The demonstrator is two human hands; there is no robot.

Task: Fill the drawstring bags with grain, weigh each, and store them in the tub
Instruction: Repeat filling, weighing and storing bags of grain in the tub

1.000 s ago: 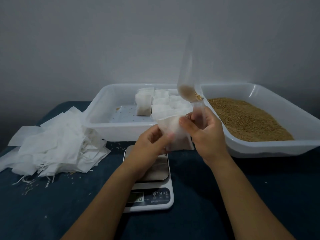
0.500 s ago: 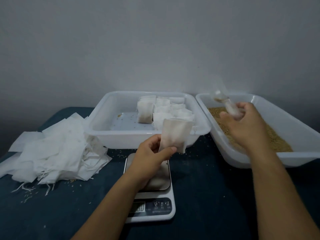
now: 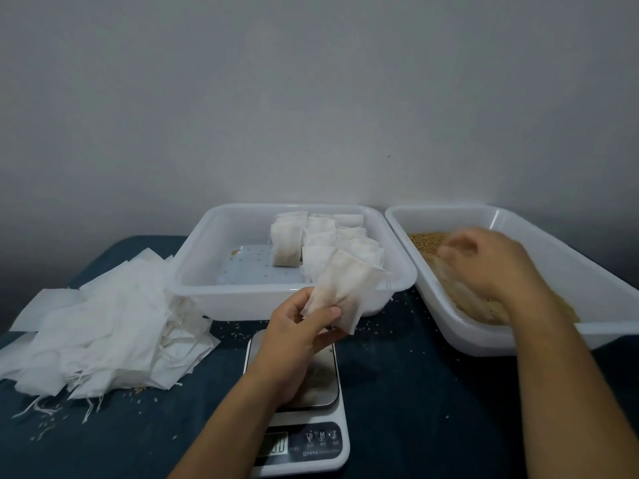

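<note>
We are working at a dark blue cloth-covered table, with the white digital kitchen scale as our landmark. Behind the scale to the right, the white plastic tray of golden-brown grain is sitting; directly behind it, the white plastic storage tub is holding rows of filled white bags. Left of the scale, a heap of empty white drawstring bags is lying.

Our left hand is pinching a small white fabric drawstring bag by its lower corner, above the scale's steel platform. Our right hand is blurring over the grain; we cannot tell whether its fingers are holding anything.

Half a second ago, that hand was higher, gripping a clear scoop; now it is dipping lower into the tray. The bag is tilting up from our fingertips toward the tub.
</note>
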